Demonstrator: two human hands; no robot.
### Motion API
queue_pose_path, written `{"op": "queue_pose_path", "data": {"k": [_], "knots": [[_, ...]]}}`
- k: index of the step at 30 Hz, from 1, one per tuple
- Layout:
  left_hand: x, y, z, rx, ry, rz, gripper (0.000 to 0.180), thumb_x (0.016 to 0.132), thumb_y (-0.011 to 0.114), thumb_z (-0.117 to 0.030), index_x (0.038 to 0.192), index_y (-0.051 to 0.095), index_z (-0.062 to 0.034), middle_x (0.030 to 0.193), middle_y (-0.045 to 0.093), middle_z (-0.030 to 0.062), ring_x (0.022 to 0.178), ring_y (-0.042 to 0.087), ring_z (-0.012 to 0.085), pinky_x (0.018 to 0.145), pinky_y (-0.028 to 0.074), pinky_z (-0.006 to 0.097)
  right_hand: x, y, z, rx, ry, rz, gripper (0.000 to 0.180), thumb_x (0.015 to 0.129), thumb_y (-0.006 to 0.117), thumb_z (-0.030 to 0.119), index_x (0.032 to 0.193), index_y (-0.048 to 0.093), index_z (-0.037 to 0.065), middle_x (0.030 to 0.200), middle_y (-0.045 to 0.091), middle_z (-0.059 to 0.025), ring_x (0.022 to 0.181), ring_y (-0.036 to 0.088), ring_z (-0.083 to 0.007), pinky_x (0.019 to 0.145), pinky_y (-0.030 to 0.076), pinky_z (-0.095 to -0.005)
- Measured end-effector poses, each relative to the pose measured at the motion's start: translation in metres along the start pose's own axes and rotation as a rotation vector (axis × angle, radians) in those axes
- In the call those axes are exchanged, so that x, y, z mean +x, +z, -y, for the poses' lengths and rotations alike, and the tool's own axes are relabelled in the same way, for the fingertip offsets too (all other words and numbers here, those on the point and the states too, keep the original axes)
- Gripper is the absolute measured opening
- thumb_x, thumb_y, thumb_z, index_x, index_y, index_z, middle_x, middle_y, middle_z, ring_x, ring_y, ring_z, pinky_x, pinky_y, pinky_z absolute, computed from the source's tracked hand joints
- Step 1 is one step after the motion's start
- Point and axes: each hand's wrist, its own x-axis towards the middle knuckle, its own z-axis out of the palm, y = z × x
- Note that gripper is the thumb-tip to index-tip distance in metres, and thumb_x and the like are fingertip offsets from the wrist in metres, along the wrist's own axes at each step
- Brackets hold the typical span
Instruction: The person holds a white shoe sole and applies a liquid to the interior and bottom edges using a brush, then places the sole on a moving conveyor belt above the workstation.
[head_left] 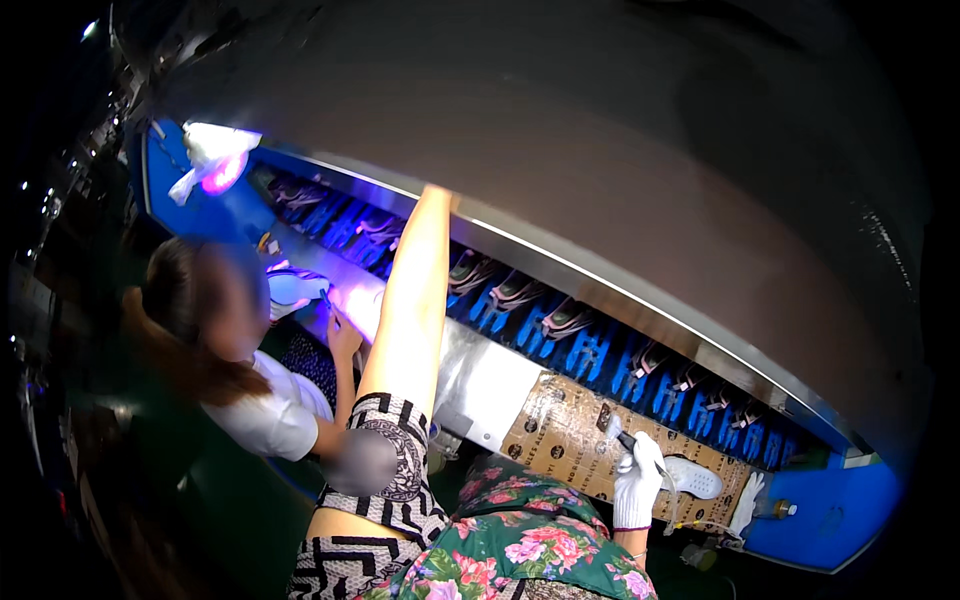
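My right hand (638, 482), in a white knit glove, grips a brush (625, 438) with a dark handle and pale bristles. A thin tube hangs near the glove. The bristles are over a brown cardboard-covered work surface (560, 425), by a small dark patch. Just right of the glove lies a pale shoe sole (693, 478). My bare left forearm (415, 290) reaches up across the bench to the metal edge of a dark hood (600, 120). My left hand is hidden behind that edge.
Under the hood runs a row of blue racks (590, 350) with dark and pink shoe uppers. At left, a co-worker (270, 400) handles a pale sole (295, 287) in violet light. A white glove (748, 503) lies at the bench's right end, beside a blue panel (830, 520).
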Motion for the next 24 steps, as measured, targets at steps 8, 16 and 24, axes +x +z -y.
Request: {"op": "queue_pose_path", "data": {"k": [8,16,24], "knots": [[-0.042,-0.033,0.003,-0.553,-0.247,-0.149,0.017,0.091,0.065,-0.011,0.093,0.057,0.0035,0.086,0.068,0.0202,0.059,0.069,0.0248,0.052,0.057,0.033,0.003,0.011,0.007,-0.05,0.089,0.081,0.018,0.091,0.07,0.009,0.105,0.067,-0.002,0.08,0.064,-0.0047,0.056,0.056,-0.01,0.049,0.043,-0.0226],[-0.197,-0.12,0.021,-1.141,-0.682,-0.148,0.034,0.093,0.052,-0.005,0.125,0.045,-0.0094,0.111,0.061,0.0167,0.095,0.066,0.0264,0.073,0.059,0.041,0.0,-0.004,0.028,-0.045,0.078,0.087,0.024,0.089,0.072,0.008,0.109,0.066,-0.002,0.094,0.065,-0.0072,0.065,0.058,-0.0115,0.055,0.047,-0.0233],[-0.343,-0.177,-0.062,-1.146,-0.933,0.256,0.028,0.101,0.053,-0.016,0.124,0.058,-0.0024,0.101,0.07,0.0127,0.087,0.069,0.0196,0.078,0.058,0.032,-0.025,0.006,0.088,0.042,0.129,0.264,0.02,0.088,0.07,0.008,0.105,0.061,0.002,0.097,0.064,-0.0099,0.072,0.062,-0.0167,0.06,0.052,-0.0248]]}}
